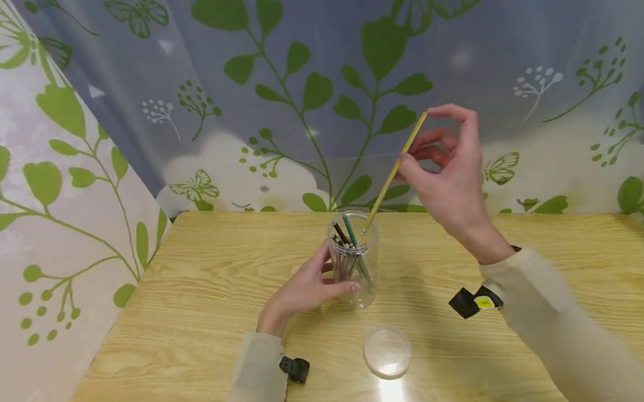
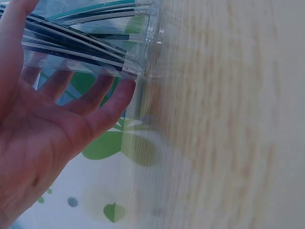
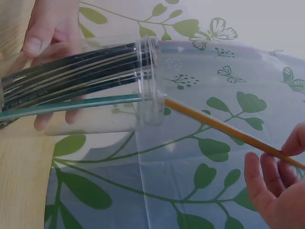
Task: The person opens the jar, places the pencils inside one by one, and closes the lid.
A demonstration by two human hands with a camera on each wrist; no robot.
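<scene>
A clear jar (image 1: 371, 266) stands upright on the table, and my left hand (image 1: 306, 286) holds it from the left with fingers and thumb around its side. Inside lean several dark pencils (image 3: 81, 71) and a teal pencil (image 3: 71, 106). My right hand (image 1: 453, 174) pinches a yellow pencil (image 1: 386, 186) between thumb and fingers, up and to the right of the jar. The pencil slants down, its lower end at the jar's open mouth. Whether that end touches the rim I cannot tell.
A round clear lid (image 1: 388, 352) lies flat on the wooden table (image 1: 155, 349), in front of the jar. Behind the table hangs a curtain (image 1: 338, 134) with green leaves and butterflies, and another patterned sheet (image 1: 38, 244) rises along the left edge.
</scene>
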